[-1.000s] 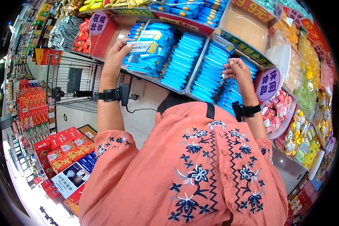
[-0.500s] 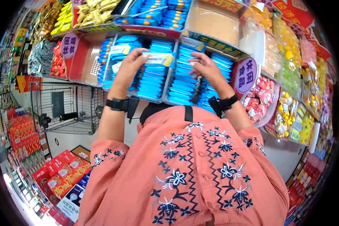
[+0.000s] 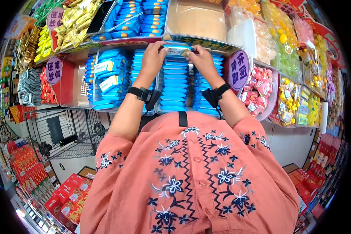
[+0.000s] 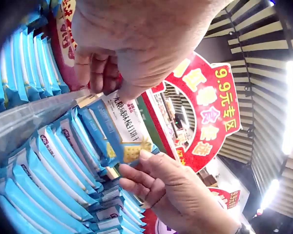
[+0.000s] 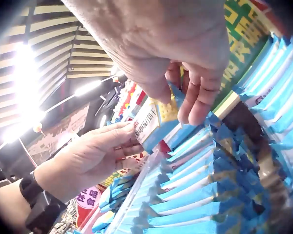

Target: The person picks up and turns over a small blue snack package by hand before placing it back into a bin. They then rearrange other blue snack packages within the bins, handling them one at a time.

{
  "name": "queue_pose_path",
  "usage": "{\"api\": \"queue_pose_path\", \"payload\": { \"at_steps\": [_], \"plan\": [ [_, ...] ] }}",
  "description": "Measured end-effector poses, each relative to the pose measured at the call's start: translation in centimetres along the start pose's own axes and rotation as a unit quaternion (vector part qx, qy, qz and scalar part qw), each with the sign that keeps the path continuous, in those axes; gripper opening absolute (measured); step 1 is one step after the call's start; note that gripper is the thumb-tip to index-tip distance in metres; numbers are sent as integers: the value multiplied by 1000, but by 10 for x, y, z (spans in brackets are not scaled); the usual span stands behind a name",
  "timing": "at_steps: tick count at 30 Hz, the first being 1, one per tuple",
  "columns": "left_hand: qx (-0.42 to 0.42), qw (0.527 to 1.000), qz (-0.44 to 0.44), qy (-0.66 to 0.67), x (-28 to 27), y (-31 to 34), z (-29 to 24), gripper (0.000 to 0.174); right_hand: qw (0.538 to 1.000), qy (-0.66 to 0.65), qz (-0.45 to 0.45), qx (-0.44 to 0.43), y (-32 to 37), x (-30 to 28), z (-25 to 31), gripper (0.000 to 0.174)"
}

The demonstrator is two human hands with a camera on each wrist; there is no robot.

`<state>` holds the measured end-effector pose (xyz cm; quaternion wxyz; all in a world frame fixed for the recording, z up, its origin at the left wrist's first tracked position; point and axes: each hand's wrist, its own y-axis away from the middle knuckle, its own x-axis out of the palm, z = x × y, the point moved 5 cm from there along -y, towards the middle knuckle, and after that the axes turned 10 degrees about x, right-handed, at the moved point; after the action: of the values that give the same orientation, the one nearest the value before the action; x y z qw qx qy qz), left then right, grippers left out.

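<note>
A blue-and-white biscuit packet [image 3: 176,51] with a cracker picture at one end is held level above the front bins, at the lower edge of the raised back row. My left hand [image 3: 153,62] pinches its left end between thumb and fingers. At the cracker-picture end, the thumb and fingers of my right hand [image 3: 203,61] grip the packet. The printed face of the packet [image 4: 126,127] shows in the left wrist view between both hands. Below the hands, rows of matching blue packets [image 3: 173,86] stand tightly stacked in clear bins.
Looser blue packets [image 3: 110,70] lie in the bin to the left. A black phone-like slab [image 3: 101,16] leans among the back goods. Purple round signs [image 3: 238,70] mark the bin ends. A wire shopping cart [image 3: 62,134] stands at the left, and pink wrapped sweets [image 3: 257,90] lie right.
My left hand has carried the packet rightward and up from the left bins. My right hand, apart from it before, has come in and now grips its other end. The head view has shifted.
</note>
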<state>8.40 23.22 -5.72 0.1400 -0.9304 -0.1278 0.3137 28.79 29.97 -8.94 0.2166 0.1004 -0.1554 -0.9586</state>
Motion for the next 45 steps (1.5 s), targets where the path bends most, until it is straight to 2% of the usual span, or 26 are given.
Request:
{"api": "queue_pose_path", "payload": {
  "at_steps": [2, 4, 5, 10, 16, 19, 22, 23, 24, 26, 29, 33, 36, 42, 45],
  "plan": [
    [-15, 1000, -7, -20, 7, -3, 10, 30, 1000, -21, -15, 2, -9, 2, -7, 27],
    [-20, 997, -6, -73, 10, -6, 16, 32, 998, 19, -53, -15, -19, 1, -16, 28],
    [5, 995, -10, -98, 11, -4, 15, 36, 996, 36, -78, -25, -23, 1, -22, 28],
    [16, 995, -25, -90, 11, 0, 12, 37, 968, 182, -156, -79, -35, -1, -42, 34],
    [-11, 998, 1, -55, -8, 23, 4, 37, 977, 143, -139, -81, -41, 7, -37, 32],
    [-17, 998, -6, -65, -36, 40, -5, 36, 980, 151, -126, -41, -37, 6, -33, 31],
    [-38, 992, -25, -114, -92, 72, -13, 36, 975, 150, -130, -95, -36, -5, -37, 33],
    [-58, 991, -45, -112, -112, 84, -13, 37, 984, 121, -116, -60, -32, -9, -36, 32],
    [-54, 983, -62, -163, -134, 93, -18, 33, 990, 92, -102, -24, -23, -11, -25, 32],
    [-69, 970, -73, -223, -175, 121, -1, 34, 996, 29, -83, 3, -8, -12, -4, 31],
    [-108, 955, -71, -268, -218, 160, 12, 37, 999, 10, -51, 5, 3, -13, 10, 27],
    [-131, 949, 40, -283, -232, 187, 13, 43, 1000, -6, -18, 3, 13, -2, 18, 27],
    [-88, 957, 38, -274, -225, 195, 17, 41, 1000, -1, 0, -5, 16, 4, 20, 26],
    [-128, 953, 41, -270, -218, 203, 36, 37, 1000, -7, 16, -2, 24, 10, 17, 26],
    [-143, 951, 83, -260, -222, 198, 46, 38, 1000, 5, 22, 3, 28, 12, 16, 26]
  ]
}}
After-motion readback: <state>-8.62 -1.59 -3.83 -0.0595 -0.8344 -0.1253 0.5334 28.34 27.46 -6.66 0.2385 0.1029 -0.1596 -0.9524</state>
